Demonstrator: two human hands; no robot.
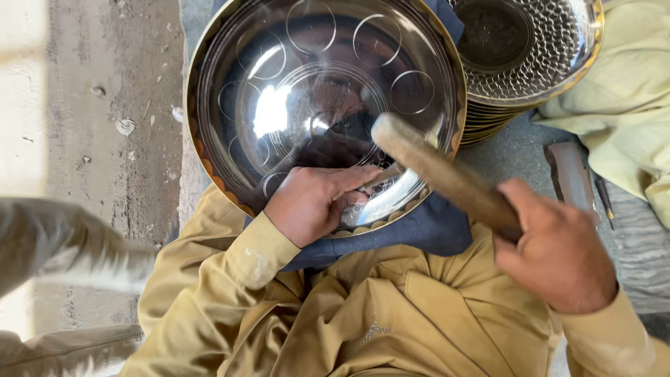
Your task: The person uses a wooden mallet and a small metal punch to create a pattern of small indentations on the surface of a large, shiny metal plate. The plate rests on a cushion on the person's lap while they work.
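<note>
Clamped around a thick wooden handle (447,174), the right hand (555,255) has its fingers wrapped fully about the shaft, whose pale, blurred far end stands above the lower right of a large round metal plate (307,84). What head the handle carries, if any, cannot be made out. The left hand (310,202) rests on the plate's near rim, fingers closed on a slim metal tool (380,180) pressed point-first against the polished surface just beside the handle's far end.

As for how far the work has gone — judging only from how the surface lies — several engraved circles ring the plate's middle, with concentric lines at the centre, and a scalloped gold-toned border runs round the rim. Under the left fingers a small patch of dotted texture shows; the broad remainder of the face is smooth and mirror-bright, so most of the fine patterning looks not yet done.

Beyond the right hand, up and away from it, sits a stack of similar plates (537,56) — the top one already covered with a dense dimpled pattern. Beneath the worked plate lies a dark blue cloth (426,230) over the person's lap in tan clothing (391,314). To the outside of the right hand, a flat metal tool (569,174) lies on the grey floor (112,105).
</note>
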